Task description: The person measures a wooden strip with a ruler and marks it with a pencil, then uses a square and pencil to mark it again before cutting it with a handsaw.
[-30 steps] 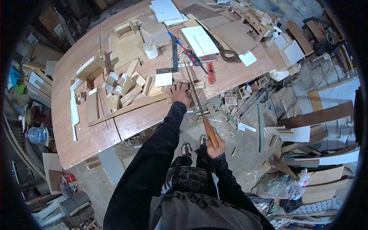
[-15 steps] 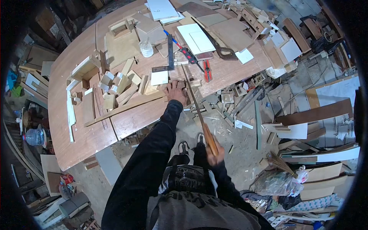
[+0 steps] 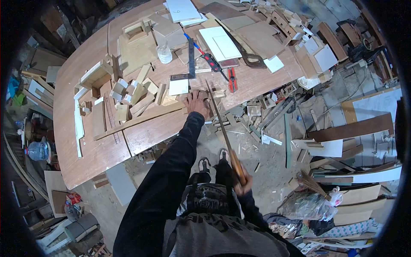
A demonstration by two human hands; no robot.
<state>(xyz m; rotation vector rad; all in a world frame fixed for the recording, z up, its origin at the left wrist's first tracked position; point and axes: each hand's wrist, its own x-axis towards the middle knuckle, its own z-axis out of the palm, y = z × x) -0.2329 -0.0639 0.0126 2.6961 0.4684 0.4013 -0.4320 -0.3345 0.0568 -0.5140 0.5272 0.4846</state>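
Note:
My left hand (image 3: 197, 104) presses down over the end of a long wooden strip (image 3: 147, 122) at the table's near edge, its fingers curled over the wood. In my right hand (image 3: 243, 184) is a handsaw (image 3: 221, 120), gripped by its wooden handle low in front of my body. The narrow blade runs up and away past the right side of my left hand, crossing the table edge close to a short piece of wood (image 3: 219, 93). A white square panel (image 3: 178, 87) lies just beyond my left fingers.
On the table (image 3: 158, 143) are wood blocks (image 3: 137, 92), a metal square (image 3: 191, 58), a red-and-blue tool (image 3: 209, 60), a red tool (image 3: 232, 80), another handsaw (image 3: 252, 59) and a plastic container (image 3: 164, 55). Offcuts litter the floor (image 3: 269, 171); boards (image 3: 351, 128) lean at right.
My right hand has drawn the saw back and down toward my body, its blade sliding past my left hand. The left hand stays in place on the wood.

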